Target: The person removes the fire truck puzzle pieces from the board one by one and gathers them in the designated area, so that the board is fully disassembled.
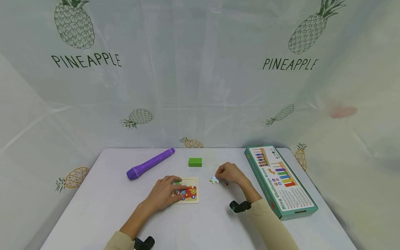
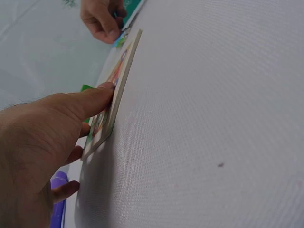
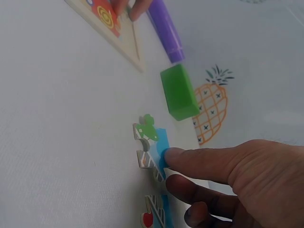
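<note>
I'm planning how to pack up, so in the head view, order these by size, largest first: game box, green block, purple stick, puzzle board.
1. Game box
2. Purple stick and puzzle board, too unsure to rank: the stick looks longer, the board broader but partly under the left hand
3. Green block

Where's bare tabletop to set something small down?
Bare table shows on the near side of the puzzle board; left of the left hand, nearer than the purple rod; and behind the right hand, between the green block and game box. It's crowded around the loose puzzle pieces and on the board.
</note>
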Available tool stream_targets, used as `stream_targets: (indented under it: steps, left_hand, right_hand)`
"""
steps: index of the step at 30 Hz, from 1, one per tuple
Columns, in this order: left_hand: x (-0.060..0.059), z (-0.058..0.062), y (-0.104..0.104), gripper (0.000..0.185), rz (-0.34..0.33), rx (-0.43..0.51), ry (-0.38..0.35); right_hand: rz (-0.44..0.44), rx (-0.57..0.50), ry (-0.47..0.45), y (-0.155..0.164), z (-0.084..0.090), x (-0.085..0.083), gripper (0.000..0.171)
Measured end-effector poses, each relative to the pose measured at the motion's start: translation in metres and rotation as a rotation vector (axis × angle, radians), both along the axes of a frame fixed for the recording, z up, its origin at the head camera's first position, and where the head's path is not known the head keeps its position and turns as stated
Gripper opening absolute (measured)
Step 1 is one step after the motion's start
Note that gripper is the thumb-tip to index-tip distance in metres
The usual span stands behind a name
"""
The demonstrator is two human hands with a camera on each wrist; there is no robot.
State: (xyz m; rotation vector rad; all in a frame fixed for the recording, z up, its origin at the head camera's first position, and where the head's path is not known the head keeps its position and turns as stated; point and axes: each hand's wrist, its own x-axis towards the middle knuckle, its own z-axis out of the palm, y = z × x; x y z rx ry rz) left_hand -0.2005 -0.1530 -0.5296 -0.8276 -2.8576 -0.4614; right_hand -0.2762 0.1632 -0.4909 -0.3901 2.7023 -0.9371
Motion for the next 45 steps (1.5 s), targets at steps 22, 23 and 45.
stream_targets:
  steps: [22, 23, 45]
  left_hand:
    - [0.0015, 0.0005, 0.0008, 0.038, 0.001, 0.015, -0.002]
    - [0.0016, 0.0007, 0.0008, 0.038, 0.000, 0.016, 0.000]
    - [-0.0001, -0.0030, -0.0004, 0.038, 0.002, 0.014, -0.003]
  right_hand:
    - [0.033, 0.037, 0.002, 0.0023, 0.0024, -0.0040, 0.008]
    - [0.037, 0.042, 0.001, 0.0026, 0.0028, -0.0042, 0.008]
    - [0.075, 0.086, 0.023, -0.0014, 0.0034, -0.0035, 0.009]
